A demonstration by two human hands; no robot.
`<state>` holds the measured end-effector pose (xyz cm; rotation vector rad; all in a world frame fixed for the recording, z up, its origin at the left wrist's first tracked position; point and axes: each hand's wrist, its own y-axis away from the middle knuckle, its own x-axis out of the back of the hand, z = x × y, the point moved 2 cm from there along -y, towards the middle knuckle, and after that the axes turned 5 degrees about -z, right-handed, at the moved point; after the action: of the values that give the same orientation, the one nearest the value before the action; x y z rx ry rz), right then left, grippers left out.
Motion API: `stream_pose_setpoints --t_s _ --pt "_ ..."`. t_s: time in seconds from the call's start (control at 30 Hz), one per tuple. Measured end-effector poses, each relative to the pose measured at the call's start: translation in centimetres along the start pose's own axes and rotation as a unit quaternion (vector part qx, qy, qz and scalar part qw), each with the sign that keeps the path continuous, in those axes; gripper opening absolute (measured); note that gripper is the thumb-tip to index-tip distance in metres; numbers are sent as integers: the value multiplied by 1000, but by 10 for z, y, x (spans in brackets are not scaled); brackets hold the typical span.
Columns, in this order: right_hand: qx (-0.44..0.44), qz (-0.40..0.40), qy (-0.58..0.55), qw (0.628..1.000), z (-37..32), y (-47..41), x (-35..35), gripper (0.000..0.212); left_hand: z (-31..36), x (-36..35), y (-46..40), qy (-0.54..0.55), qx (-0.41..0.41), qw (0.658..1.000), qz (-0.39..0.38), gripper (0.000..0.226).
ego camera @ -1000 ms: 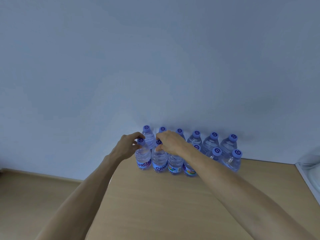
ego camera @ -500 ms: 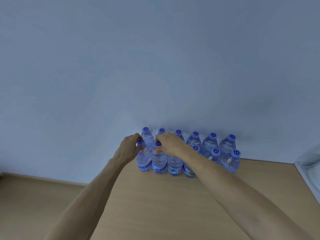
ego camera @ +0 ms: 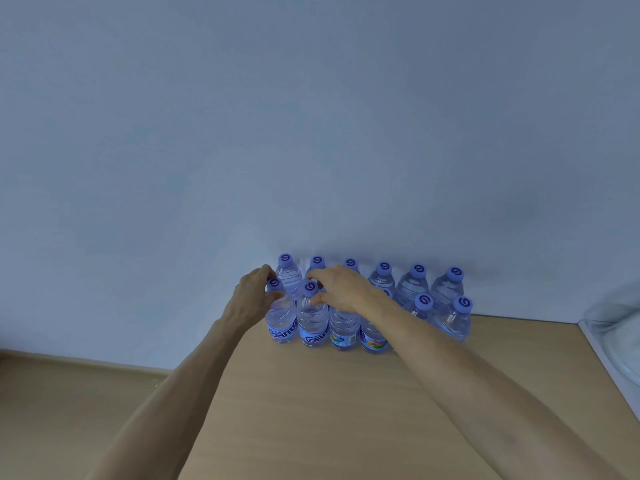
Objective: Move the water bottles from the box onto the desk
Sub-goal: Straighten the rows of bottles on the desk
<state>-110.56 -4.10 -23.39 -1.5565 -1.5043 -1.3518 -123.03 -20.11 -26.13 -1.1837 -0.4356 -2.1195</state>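
Small clear bottles (ego camera: 446, 289) with ribbed shoulders and lilac caps — each cap printed with a dark swirl — stand upright in two rows on the desk (ego camera: 346, 410), packed against its far edge by the wall (ego camera: 311, 116). The front ones wear blue-purple labels; the lettering looks like "Gant" at most, the rest cut off, and two further along carry bright coloured patches too blurred to read. The left hand (ego camera: 251, 299) curls round the neck of the end bottle (ego camera: 281, 317) at the front row's left. The right hand (ego camera: 341, 289) pinches the neck of the second bottle (ego camera: 312, 322) just beside it — thumb below the cap, fingers over it.
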Motion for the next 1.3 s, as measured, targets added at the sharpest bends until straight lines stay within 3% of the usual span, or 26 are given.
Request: stream_pose_setpoints --t_s 0.1,0.27,0.43,0.67,0.9,1.0,1.1,1.3 --pt "-2 9 -2 1000 9 6 6 53 -1 1 -4 -13 4 1000 -28 24" --pt "-23 18 -18 999 41 28 19 50 10 -2 -11 -21 -31 994 -107 55" --pt "-50 9 -22 998 64 43 24 48 13 1 -23 -133 -39 982 -126 28" --pt "-8 3 -19 1000 42 28 15 41 15 3 -19 -121 -32 989 -84 21" --pt "21 -6 6 1000 21 13 7 41 13 3 -8 -98 -42 993 -58 23" --pt "8 -6 4 1000 27 15 8 44 14 3 -6 -59 -44 993 -88 42" --pt "-25 -9 2 1000 44 23 11 45 31 2 -3 -7 -118 986 -114 57" --pt "-43 -19 5 999 76 47 23 55 86 -27 -10 -84 -285 949 -107 44"
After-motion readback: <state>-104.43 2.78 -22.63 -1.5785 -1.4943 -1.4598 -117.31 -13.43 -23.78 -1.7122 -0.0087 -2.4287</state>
